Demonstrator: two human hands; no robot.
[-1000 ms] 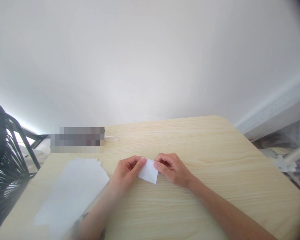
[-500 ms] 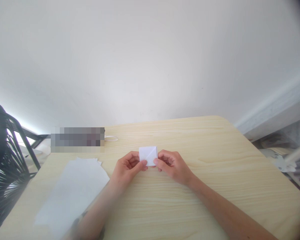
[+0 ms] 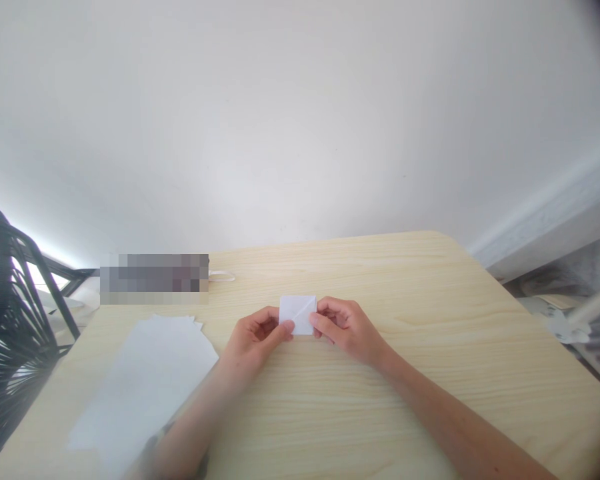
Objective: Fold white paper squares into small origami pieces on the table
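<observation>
A small folded piece of white paper point(image 3: 298, 312) with a diagonal crease is held upright just above the light wooden table point(image 3: 430, 320). My left hand point(image 3: 255, 337) pinches its lower left corner between thumb and fingers. My right hand point(image 3: 347, 328) pinches its right edge, fingers curled. Both hands rest near the table's middle, close together.
A loose stack of white paper sheets point(image 3: 147, 383) lies on the table to the left. A blurred-out object point(image 3: 154, 279) with a pale loop point(image 3: 223, 276) sits at the table's far edge. A black wire chair point(image 3: 5, 320) stands at the left. White wall behind.
The folded paper was flipped up from hanging below the fingers to standing above them. Since half a second ago the hands and paper have barely shifted.
</observation>
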